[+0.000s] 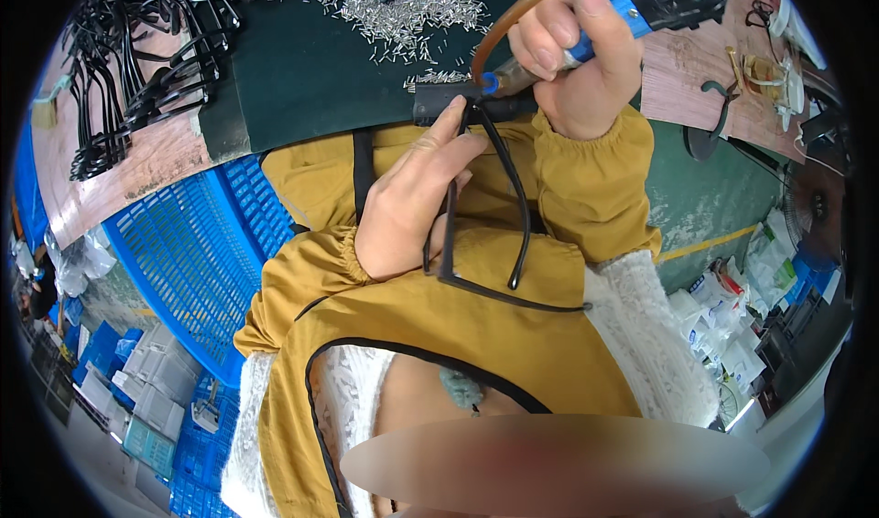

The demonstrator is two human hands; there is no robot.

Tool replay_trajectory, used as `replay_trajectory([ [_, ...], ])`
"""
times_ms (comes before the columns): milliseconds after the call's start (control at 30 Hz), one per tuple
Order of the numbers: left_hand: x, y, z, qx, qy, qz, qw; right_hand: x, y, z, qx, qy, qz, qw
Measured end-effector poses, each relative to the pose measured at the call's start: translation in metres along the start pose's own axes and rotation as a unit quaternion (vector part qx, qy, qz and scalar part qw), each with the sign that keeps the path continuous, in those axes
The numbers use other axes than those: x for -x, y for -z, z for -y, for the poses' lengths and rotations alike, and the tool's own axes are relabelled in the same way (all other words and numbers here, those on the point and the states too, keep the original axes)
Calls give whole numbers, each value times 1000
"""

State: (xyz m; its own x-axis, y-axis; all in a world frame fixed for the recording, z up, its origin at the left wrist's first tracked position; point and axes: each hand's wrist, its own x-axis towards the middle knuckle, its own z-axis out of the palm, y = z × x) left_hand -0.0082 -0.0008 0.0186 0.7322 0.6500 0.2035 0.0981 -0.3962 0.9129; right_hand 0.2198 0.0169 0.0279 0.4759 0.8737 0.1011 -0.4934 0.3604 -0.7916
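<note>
Right hand (586,70) wraps round the driver (624,10), upper right, nose reaching the black frame (509,166), mid-frame, pinched by the left hand (407,193): apparently working a joint; the next move calls for steadiness.

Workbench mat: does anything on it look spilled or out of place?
The small metal pieces look rather spilled: they lie loose in an untidy heap on the dark green mat, with more scattered near the left hand. It may be deliberate.

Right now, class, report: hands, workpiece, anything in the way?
Left hand holding black frame. Right hand gripping blue-and-black tool, tip near frame. Loose metal pins near dark block.
</note>
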Motion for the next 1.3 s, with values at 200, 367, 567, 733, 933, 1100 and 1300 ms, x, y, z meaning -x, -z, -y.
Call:
replay_trajectory([
  [200,-8,3,-12,-28,43,5,999,11,0,15,-114,-24,-28,993],
  [367,-8,0,-14,-3,42,-3,999,21,1,18,-96,-54,31,993],
  [567,-7,-5,-18,-43,-5,28,999,9,7,15,-26,-31,55,998],
  [733,-8,-6,-15,-64,-9,42,997,-2,9,17,-58,-7,75,995],
  [933,-11,-7,-11,-56,-26,29,998,-1,6,21,-36,-22,80,996],
  [1100,-16,3,-12,-123,-72,96,985,-4,6,14,-47,-53,49,996],
  [1300,-14,2,-15,-90,-27,80,992,-6,11,15,-67,1,71,995],
])
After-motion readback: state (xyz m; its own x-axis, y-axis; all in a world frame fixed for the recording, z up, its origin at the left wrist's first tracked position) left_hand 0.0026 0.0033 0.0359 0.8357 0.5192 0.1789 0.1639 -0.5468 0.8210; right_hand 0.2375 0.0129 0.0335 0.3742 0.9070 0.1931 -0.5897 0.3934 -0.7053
